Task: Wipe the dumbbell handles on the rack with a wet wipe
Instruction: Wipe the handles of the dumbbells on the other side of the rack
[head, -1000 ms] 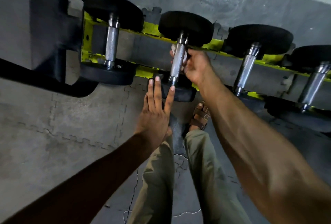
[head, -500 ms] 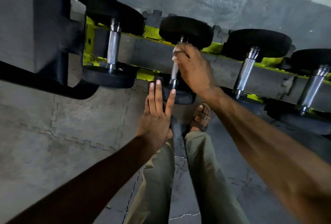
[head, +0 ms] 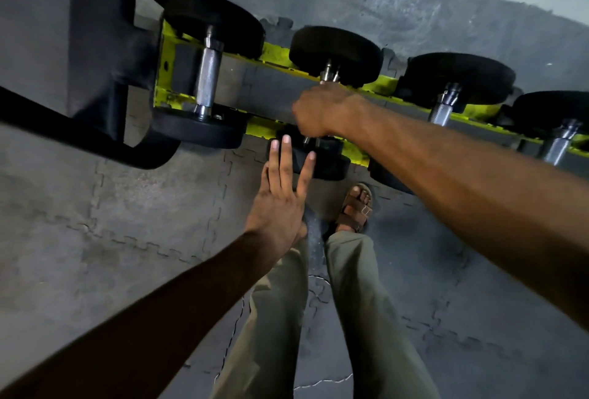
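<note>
Several black dumbbells with steel handles lie across a yellow rack. My right hand is curled round the handle of the second dumbbell from the left, covering nearly all of the handle; the wet wipe is hidden under the fingers. My left hand has straight fingers pressed flat against that dumbbell's near black head. The leftmost dumbbell's handle is bare and shiny.
Two more dumbbells lie further right on the rack. A black frame post and curved foot stand at the left. My legs and a sandalled foot are on the grey interlocking floor mat just before the rack.
My right hand has turned over the top of the handle, from gripping it at the side to closing over it from above. The left hand has stayed on the dumbbell head.
</note>
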Demonstrator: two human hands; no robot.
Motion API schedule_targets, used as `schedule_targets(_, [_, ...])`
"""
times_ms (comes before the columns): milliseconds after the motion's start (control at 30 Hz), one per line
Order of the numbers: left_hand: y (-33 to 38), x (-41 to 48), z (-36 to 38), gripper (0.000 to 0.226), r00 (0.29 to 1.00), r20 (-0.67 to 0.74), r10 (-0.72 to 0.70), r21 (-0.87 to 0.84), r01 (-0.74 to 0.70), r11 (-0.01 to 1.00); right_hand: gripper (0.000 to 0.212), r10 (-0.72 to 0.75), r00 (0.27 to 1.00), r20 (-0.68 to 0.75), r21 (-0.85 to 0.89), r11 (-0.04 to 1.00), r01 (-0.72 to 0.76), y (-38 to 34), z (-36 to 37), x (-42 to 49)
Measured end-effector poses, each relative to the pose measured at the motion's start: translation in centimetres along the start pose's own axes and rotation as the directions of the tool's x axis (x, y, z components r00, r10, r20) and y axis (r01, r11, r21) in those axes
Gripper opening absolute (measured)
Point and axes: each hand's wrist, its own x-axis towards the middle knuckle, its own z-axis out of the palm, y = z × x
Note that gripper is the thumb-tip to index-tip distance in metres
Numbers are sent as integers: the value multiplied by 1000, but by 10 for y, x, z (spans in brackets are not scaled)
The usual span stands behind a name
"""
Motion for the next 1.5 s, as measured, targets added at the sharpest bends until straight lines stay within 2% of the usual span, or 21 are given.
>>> schedule_targets(67, [0,0,2,135,1000,-4,-15,-3,15,1000,21,19,973,230,166,984,-58,-16,-11,9])
schedule_targets(133, [-1,1,5,134,1000,-18,-24,-21,24,999,24,14,954,301,228,970,-87,-20,-11,15])
schedule_targets(200, [-1,-1,5,135,999,-15,-30,-25,30,999,20,-32,971,238,243,970,-28,-16,-3,16])
schedule_targets(300, [3,-3,2,137,1000,-3,-9,0,9,1000,15,-148,988,35,255,958,134,0,19,3])
schedule_targets(400, [0,-1,2,139,1000,-13,-17,-23,17,1000,18,-142,978,-150,191,967,169,11,30,-16])
schedule_targets(433, [0,-1,3,140,1000,-12,-17,-32,16,999,21,-131,978,-161,139,978,154,9,29,-19])
schedule_targets(500, [-2,-1,5,145,1000,-17,-15,-27,15,1000,20,-80,993,-90,79,993,87,1,22,-12])
schedule_targets(600, [-1,-1,4,145,1000,-15,-7,-9,7,1000,11,-30,996,84,108,994,21,-14,6,5])
schedule_targets(667, [-1,-1,4,143,1000,-1,-4,-18,4,1000,10,-64,993,99,132,990,51,-19,6,8])
schedule_targets(767, [0,-2,6,144,1000,4,-5,-56,5,998,10,-113,991,-71,195,973,125,-10,24,-4])
schedule_targets(867, [-2,0,5,144,1000,-1,-1,-60,1,998,14,-72,955,-287,329,929,169,3,56,-18])
schedule_targets(933, [-4,-1,3,143,1000,-5,1,-60,-1,998,15,74,932,-356,550,822,145,2,75,-28])
schedule_targets(967, [-4,-1,4,143,1000,-8,3,-61,-4,998,16,186,918,-351,679,726,112,0,84,-30])
schedule_targets(1033, [-4,-1,5,143,1000,-13,6,-66,-7,998,16,415,884,-215,886,465,-2,-2,101,-30])
schedule_targets(1133, [-4,1,6,144,1000,-8,4,-61,-4,998,19,547,837,-9,994,94,-51,-7,119,-21])
schedule_targets(1200, [-4,1,7,144,1000,-13,5,-53,-5,999,20,587,803,100,986,-169,1,-8,114,-13])
schedule_targets(1267, [-5,-2,6,144,1000,-15,9,-50,-10,999,21,604,778,173,906,-407,115,5,97,4])
schedule_targets(1367, [-6,-2,8,143,999,-30,17,-32,-18,999,29,493,830,262,621,-744,246,26,72,30])
schedule_targets(1433, [-6,-1,8,142,999,-30,17,-36,-18,999,35,395,875,280,503,-837,217,24,73,35])
schedule_targets(1500, [-4,-2,8,140,1000,-19,23,-52,-24,998,37,295,912,284,546,-832,99,8,86,27])
